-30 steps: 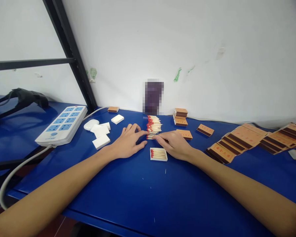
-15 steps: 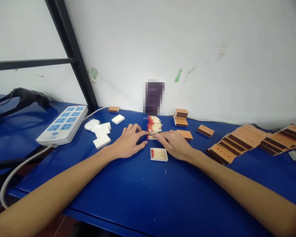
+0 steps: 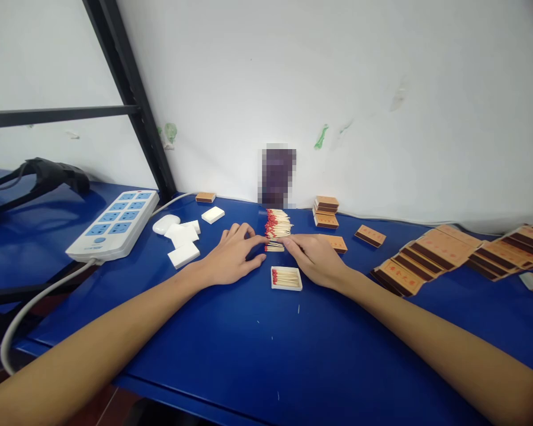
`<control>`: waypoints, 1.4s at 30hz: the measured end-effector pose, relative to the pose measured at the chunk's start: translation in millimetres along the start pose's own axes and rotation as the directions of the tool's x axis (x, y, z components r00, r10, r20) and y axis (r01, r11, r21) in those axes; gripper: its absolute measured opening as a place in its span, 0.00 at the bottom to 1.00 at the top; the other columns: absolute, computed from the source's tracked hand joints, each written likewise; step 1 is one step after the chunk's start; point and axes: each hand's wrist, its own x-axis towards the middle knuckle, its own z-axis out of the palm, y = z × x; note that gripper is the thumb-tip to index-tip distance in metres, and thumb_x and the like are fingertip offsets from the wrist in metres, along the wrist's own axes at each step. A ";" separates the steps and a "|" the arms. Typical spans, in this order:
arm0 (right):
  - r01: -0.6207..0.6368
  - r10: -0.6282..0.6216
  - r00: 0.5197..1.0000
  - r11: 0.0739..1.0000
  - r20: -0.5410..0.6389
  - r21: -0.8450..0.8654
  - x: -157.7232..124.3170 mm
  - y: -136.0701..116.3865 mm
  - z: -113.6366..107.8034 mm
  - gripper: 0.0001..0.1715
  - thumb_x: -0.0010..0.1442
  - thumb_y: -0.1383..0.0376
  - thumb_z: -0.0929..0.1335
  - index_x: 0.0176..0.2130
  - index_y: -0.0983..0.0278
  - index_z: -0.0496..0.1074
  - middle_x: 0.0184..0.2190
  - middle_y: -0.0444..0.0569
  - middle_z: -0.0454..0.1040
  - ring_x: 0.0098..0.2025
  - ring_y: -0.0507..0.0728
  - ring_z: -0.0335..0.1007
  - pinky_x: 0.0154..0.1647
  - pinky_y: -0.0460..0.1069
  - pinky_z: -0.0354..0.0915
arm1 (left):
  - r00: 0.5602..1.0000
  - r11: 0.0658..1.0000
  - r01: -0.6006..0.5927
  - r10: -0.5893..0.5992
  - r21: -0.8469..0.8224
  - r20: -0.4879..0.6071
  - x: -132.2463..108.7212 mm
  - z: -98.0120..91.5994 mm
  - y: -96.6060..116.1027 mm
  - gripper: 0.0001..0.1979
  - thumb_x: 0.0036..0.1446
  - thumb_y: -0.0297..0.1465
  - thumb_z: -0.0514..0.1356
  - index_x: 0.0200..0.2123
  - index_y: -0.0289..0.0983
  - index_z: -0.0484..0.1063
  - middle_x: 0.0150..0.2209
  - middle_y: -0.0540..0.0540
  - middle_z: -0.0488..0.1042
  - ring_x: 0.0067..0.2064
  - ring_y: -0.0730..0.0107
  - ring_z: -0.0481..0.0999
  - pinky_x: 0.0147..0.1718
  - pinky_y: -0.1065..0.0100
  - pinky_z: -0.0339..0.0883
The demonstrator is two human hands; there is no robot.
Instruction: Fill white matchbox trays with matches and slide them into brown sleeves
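Note:
A pile of red-tipped matches [image 3: 277, 226] lies on the blue table [image 3: 249, 355] near the wall. My left hand [image 3: 231, 255] rests palm down beside the pile, its fingertips pressed to the near end of the matches. My right hand [image 3: 314, 255] meets it from the other side, fingers pinched on the pile's near matches. Just in front of both hands sits a small white tray [image 3: 286, 278] filled with matches.
White empty trays [image 3: 183, 242] and a white power strip [image 3: 114, 223] lie to the left. Brown matchbox sleeves [image 3: 325, 211] stand stacked by the wall, with rows of flattened sleeves [image 3: 444, 251] spread at the right. A black metal frame [image 3: 128, 100] rises at the back left.
My right hand's fingers have crept slightly left onto the near end of the match pile. The left hand has stayed put.

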 end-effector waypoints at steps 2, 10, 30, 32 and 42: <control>-0.042 0.042 0.999 0.999 -0.025 0.008 0.5 0.5 -0.2 0.27 0.68 0.57 0.53 0.32 0.64 0.72 0.29 0.48 0.76 0.30 0.55 0.68 0.31 0.48 0.55 | 1.000 1.000 0.002 -0.002 0.001 0.004 -0.2 -0.4 0.2 0.20 0.63 0.42 0.49 0.55 0.45 0.65 0.44 0.44 0.62 0.45 0.59 0.60 0.43 0.55 0.57; -0.163 0.160 0.985 0.986 -0.064 -0.039 -1.5 1.0 -4.1 0.21 0.65 0.60 0.56 0.44 0.61 0.74 0.37 0.48 0.78 0.38 0.58 0.71 0.35 0.49 0.56 | 1.000 1.000 -0.009 0.009 -0.012 0.001 -1.0 -1.4 1.5 0.19 0.63 0.42 0.48 0.54 0.44 0.64 0.45 0.44 0.62 0.45 0.59 0.60 0.44 0.56 0.57; -0.073 0.074 0.997 0.991 0.007 -0.109 -1.6 -1.2 -1.7 0.21 0.63 0.60 0.58 0.47 0.63 0.75 0.32 0.48 0.74 0.32 0.54 0.66 0.31 0.48 0.53 | 1.000 1.000 0.014 -0.014 0.024 -0.009 -0.5 1.3 -0.1 0.23 0.63 0.44 0.47 0.59 0.45 0.61 0.45 0.43 0.61 0.45 0.58 0.60 0.43 0.56 0.57; -0.074 0.076 0.997 0.991 0.009 -0.111 -1.6 -1.6 -1.9 0.21 0.64 0.60 0.58 0.47 0.63 0.75 0.32 0.48 0.74 0.32 0.54 0.66 0.31 0.48 0.53 | 1.000 1.000 0.012 -0.012 0.027 -0.004 -0.5 1.0 -0.2 0.23 0.64 0.44 0.46 0.60 0.46 0.60 0.45 0.43 0.61 0.45 0.58 0.59 0.43 0.55 0.57; -0.078 0.080 0.997 0.990 0.007 -0.117 -0.9 -2.3 -1.5 0.20 0.64 0.60 0.58 0.47 0.62 0.74 0.33 0.48 0.75 0.33 0.55 0.67 0.31 0.48 0.54 | 1.000 1.000 0.012 -0.013 0.023 0.008 -0.3 0.3 -0.4 0.23 0.63 0.44 0.46 0.59 0.46 0.61 0.45 0.43 0.61 0.45 0.58 0.59 0.43 0.56 0.57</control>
